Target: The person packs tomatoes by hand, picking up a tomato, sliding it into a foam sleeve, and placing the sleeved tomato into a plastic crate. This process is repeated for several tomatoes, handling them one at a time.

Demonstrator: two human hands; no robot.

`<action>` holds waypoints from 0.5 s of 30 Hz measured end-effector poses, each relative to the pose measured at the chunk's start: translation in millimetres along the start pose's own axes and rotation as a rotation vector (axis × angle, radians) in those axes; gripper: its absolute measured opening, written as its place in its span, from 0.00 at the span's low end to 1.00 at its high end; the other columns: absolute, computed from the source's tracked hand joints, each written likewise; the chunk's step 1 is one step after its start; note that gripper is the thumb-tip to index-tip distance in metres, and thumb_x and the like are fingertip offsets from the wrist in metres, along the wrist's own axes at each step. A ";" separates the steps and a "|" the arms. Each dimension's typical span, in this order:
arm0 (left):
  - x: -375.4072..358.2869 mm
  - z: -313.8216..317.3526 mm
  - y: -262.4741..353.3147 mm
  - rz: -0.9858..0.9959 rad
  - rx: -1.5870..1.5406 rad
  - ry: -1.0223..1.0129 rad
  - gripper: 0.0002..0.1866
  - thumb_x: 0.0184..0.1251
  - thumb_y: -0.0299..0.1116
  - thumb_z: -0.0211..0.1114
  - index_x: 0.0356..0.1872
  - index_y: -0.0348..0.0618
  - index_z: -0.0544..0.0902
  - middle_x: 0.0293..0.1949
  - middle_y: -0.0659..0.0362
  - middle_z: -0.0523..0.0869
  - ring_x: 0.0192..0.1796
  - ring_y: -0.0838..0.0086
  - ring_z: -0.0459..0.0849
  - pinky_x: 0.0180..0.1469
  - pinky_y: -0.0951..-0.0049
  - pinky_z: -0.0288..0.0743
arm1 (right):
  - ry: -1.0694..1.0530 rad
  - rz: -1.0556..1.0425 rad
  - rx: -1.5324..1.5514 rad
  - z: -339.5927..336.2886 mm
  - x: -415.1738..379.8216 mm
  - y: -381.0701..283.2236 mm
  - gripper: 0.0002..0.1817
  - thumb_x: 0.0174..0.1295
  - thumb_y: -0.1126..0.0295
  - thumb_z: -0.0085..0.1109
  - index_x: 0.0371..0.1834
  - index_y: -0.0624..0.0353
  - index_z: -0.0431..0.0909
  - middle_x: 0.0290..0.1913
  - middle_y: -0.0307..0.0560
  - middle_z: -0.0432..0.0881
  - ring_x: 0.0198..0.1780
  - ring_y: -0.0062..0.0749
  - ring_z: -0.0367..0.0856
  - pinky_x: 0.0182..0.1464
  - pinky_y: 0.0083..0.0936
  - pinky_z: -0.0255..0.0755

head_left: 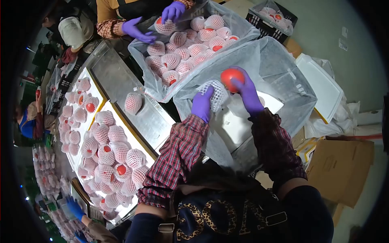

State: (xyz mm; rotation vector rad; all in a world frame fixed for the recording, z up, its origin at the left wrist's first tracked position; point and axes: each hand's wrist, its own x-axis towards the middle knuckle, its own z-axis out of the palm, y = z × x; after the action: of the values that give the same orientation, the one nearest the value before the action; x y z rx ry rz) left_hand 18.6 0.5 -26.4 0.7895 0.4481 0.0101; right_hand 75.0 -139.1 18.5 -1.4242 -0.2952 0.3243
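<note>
In my right hand (250,95), gloved in purple, is a smooth, round red fruit (231,79), bare of any net. My left hand (201,106), in a matching glove, grips a white foam net sleeve (219,97) just left of the fruit. Both hands are over a crate lined with translucent plastic (283,56), where a white panel (233,133) shows below them. Beyond it stands a second lined crate (139,60), full of fruits in pinkish foam nets (194,50).
At left, white trays with yellow edges (152,156) hold many netted fruits (107,156). One netted fruit (133,103) sits on the metal table (117,77). Across from me a person's purple-gloved hands (137,30) handle a netted fruit (165,26). Cardboard boxes (340,170) stand at right.
</note>
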 end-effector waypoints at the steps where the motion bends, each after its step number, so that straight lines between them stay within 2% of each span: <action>1: -3.2 1.9 3.0 0.033 0.119 0.025 0.19 0.60 0.34 0.60 0.46 0.28 0.73 0.40 0.52 0.81 0.39 0.71 0.81 0.41 0.73 0.75 | -0.020 0.104 0.116 -7.4 3.6 4.4 0.27 0.57 0.50 0.51 0.52 0.59 0.66 0.43 0.49 0.77 0.37 0.29 0.76 0.35 0.19 0.68; 3: 1.8 -2.8 -1.2 0.104 0.328 0.019 0.23 0.56 0.36 0.64 0.47 0.29 0.73 0.42 0.52 0.80 0.40 0.73 0.79 0.40 0.74 0.74 | -0.058 0.316 0.347 -22.1 9.3 12.2 0.29 0.59 0.43 0.44 0.48 0.59 0.68 0.37 0.51 0.79 0.29 0.31 0.76 0.28 0.20 0.66; 6: -2.4 5.4 -8.1 0.386 0.634 -0.049 0.30 0.51 0.40 0.68 0.51 0.30 0.70 0.44 0.51 0.79 0.42 0.71 0.79 0.44 0.72 0.73 | -0.009 0.396 0.404 -20.9 9.7 18.0 0.32 0.60 0.38 0.36 0.43 0.60 0.69 0.28 0.53 0.79 0.20 0.33 0.72 0.22 0.23 0.64; 7: -3.1 3.6 -9.8 0.313 0.663 -0.115 0.33 0.50 0.30 0.70 0.57 0.35 0.64 0.44 0.55 0.77 0.44 0.73 0.76 0.47 0.73 0.71 | 0.016 0.394 0.366 -18.7 9.0 17.9 0.31 0.60 0.39 0.36 0.42 0.60 0.70 0.27 0.52 0.78 0.20 0.31 0.72 0.21 0.22 0.63; 10: -23.4 27.2 0.8 0.840 1.055 -0.099 0.37 0.47 0.31 0.72 0.59 0.38 0.61 0.45 0.55 0.77 0.45 0.72 0.77 0.49 0.72 0.71 | 0.064 0.343 0.192 -14.7 4.9 19.2 0.30 0.62 0.41 0.36 0.36 0.61 0.72 0.22 0.47 0.76 0.17 0.26 0.71 0.18 0.19 0.61; 11: -21.6 27.4 -0.6 0.755 0.936 -0.178 0.40 0.45 0.34 0.74 0.60 0.40 0.62 0.47 0.56 0.77 0.48 0.72 0.76 0.52 0.71 0.69 | 0.064 0.294 0.095 -14.2 2.9 20.7 0.30 0.62 0.42 0.36 0.33 0.62 0.74 0.18 0.44 0.74 0.15 0.24 0.70 0.16 0.18 0.61; 12: -20.7 25.7 -0.9 0.649 0.869 -0.168 0.39 0.46 0.34 0.72 0.60 0.39 0.62 0.47 0.56 0.77 0.49 0.72 0.76 0.53 0.71 0.69 | 0.064 0.245 -0.002 -13.9 1.4 21.3 0.31 0.63 0.42 0.36 0.30 0.62 0.75 0.15 0.41 0.72 0.13 0.21 0.68 0.15 0.17 0.60; 15: -18.5 19.2 4.4 0.351 0.582 -0.182 0.33 0.51 0.35 0.69 0.58 0.36 0.65 0.49 0.55 0.76 0.50 0.71 0.76 0.54 0.72 0.68 | 0.067 0.275 -0.065 -13.5 -1.2 11.8 0.25 0.64 0.50 0.44 0.29 0.63 0.77 0.16 0.39 0.72 0.16 0.18 0.69 0.17 0.13 0.59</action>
State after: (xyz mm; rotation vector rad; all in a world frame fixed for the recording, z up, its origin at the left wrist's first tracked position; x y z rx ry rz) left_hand 10.1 -12.8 -4.4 1.4224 0.1289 0.1383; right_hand 78.5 -150.4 5.1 -1.5393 -0.0551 0.4934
